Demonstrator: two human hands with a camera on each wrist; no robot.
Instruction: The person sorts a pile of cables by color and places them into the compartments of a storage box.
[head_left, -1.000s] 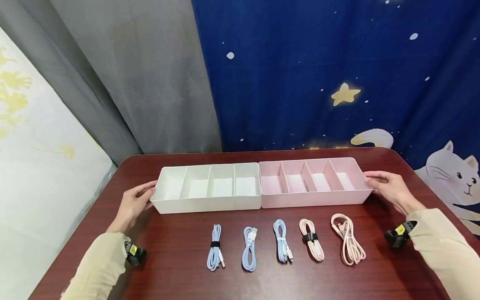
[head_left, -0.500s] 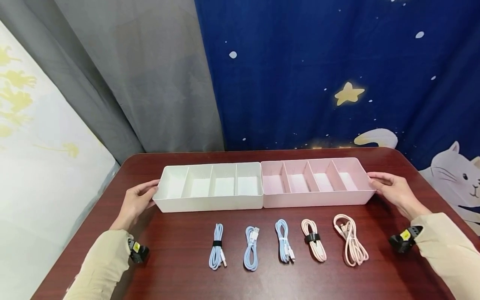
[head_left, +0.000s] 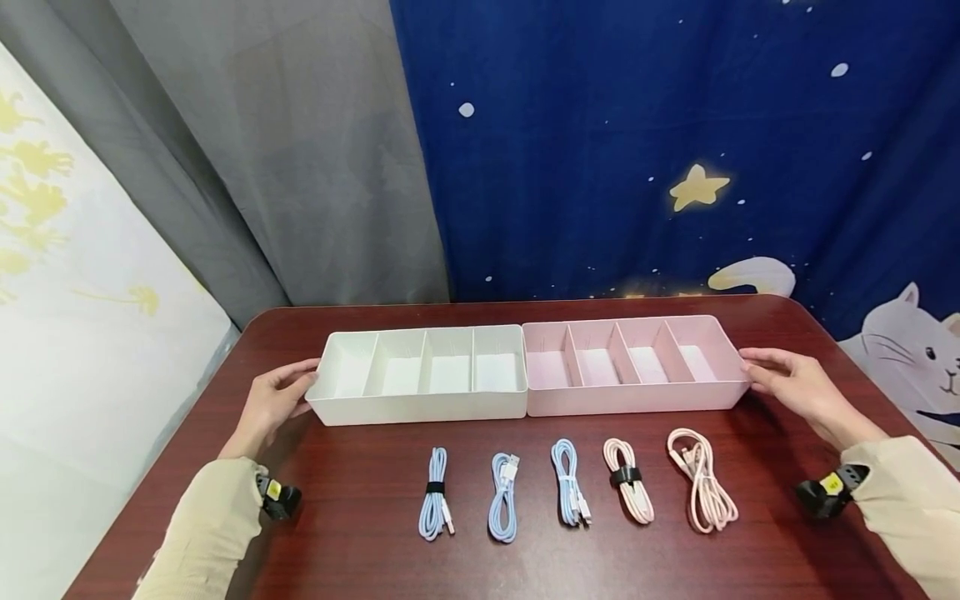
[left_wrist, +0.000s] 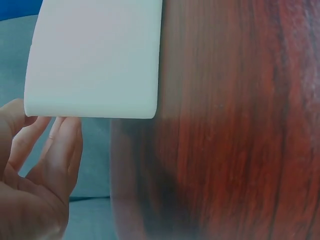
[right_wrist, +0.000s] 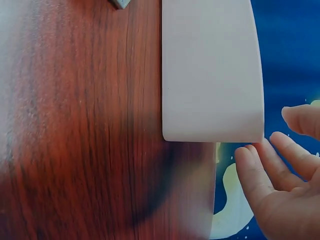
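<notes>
Resting the left hand (head_left: 272, 404) at the left end of the white tray (head_left: 420, 410), with loosely bent fingertips against the end wall, wrapped round nothing. Butted end to end with it and running on rightward over the far part of the table (head_left: 525, 575): the pink tray (head_left: 637, 400). On the near side, in a row from left to right: three blue cables (head_left: 432, 512), a black-strapped pale pink cable (head_left: 634, 500), a looser pale pink cable (head_left: 701, 475). At the pink tray's right end, holding the right hand (head_left: 795, 387) with fingers spread and thumb clear; impossible to tell any light fingertip contact.

To keep the join snug, probably best to press evenly inward, low on both end walls, without tipping, then ease off gently.

Against half a second ago: no visible shift in left hand, trays or cables; right hand drawn slightly rightward and nearer.
</notes>
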